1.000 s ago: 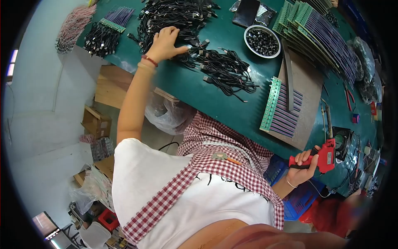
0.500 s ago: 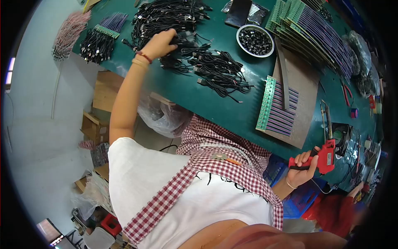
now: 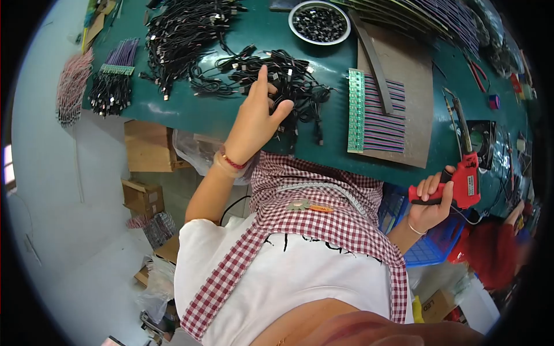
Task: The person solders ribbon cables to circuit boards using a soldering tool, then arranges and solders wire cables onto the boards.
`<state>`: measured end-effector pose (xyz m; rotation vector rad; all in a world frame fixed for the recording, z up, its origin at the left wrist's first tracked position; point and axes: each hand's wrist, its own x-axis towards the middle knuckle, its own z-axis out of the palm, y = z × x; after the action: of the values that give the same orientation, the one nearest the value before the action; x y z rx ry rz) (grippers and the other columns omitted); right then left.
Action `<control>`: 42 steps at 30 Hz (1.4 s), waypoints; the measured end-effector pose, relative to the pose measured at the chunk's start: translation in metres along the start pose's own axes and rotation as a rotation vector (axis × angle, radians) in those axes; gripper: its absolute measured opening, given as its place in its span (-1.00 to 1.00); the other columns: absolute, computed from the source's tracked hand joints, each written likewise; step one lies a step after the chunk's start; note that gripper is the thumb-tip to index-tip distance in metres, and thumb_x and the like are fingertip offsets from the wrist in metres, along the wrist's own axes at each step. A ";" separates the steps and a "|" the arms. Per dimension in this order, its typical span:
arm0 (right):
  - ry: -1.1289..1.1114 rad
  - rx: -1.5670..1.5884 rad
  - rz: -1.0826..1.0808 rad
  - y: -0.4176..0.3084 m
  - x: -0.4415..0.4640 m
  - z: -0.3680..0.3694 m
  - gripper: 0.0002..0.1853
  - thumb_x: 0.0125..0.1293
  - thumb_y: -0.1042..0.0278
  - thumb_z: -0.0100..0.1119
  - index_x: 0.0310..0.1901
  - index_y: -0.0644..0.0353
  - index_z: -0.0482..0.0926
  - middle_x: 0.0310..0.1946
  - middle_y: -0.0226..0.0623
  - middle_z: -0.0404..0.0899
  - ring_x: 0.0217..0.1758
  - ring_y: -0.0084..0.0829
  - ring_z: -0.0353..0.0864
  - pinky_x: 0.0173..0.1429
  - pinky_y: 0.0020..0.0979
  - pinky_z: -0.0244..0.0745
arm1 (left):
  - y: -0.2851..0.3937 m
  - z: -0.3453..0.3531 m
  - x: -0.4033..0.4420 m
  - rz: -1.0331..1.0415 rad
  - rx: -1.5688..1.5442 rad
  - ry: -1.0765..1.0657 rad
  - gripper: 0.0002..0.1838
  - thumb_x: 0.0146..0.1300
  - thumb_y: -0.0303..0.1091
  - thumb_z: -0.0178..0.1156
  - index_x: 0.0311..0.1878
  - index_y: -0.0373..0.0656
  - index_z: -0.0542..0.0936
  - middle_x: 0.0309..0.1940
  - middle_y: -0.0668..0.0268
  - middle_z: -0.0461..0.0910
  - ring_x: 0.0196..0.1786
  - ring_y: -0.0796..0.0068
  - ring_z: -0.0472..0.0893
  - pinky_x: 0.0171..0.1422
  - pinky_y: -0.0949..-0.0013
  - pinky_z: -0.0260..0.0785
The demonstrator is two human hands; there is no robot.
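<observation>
My left hand (image 3: 261, 115) is over the near edge of a loose bunch of black cables (image 3: 288, 75), its fingers apart and nothing seen in them. A larger heap of black cables (image 3: 179, 40) lies to its left. In my right hand (image 3: 430, 202) is a red soldering gun (image 3: 465, 183), its metal tip pointing up and away over the table. Between the hands a green circuit board strip (image 3: 356, 109) with rows of purple and dark wires (image 3: 385, 130) rests on a brown board (image 3: 418, 104). A dark flat bar (image 3: 374, 63) lies across the wires.
A bowl of small black parts (image 3: 319, 23) stands behind the cables. Stacked wired boards (image 3: 404, 17) are at the back right, near red-handled pliers (image 3: 478, 75). A small fan (image 3: 482, 141) is by the soldering gun. Another person in red (image 3: 490, 251) is at the lower right.
My left hand has moved from the large cable heap to the nearer bunch, and its fingers have spread. The view has turned and shifted. The soldering gun remains in my right hand.
</observation>
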<state>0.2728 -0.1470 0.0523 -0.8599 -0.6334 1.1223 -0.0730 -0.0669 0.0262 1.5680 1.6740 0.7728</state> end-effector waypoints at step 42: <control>0.033 -0.031 0.030 -0.005 0.004 0.020 -0.65 0.39 0.26 -0.08 0.06 0.34 0.30 -0.62 -0.32 0.33 -0.70 -0.59 0.24 -0.57 -0.51 0.23 | 0.016 0.038 0.023 0.308 0.439 0.238 -0.80 0.25 -0.31 0.11 -0.40 -0.24 0.47 -0.46 0.16 0.46 -0.39 0.16 0.52 -0.36 0.23 0.33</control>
<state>0.2604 -0.1390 0.0669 -0.9154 -0.6143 1.1255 -0.0332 -0.0440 0.0159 2.1458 1.8893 0.8074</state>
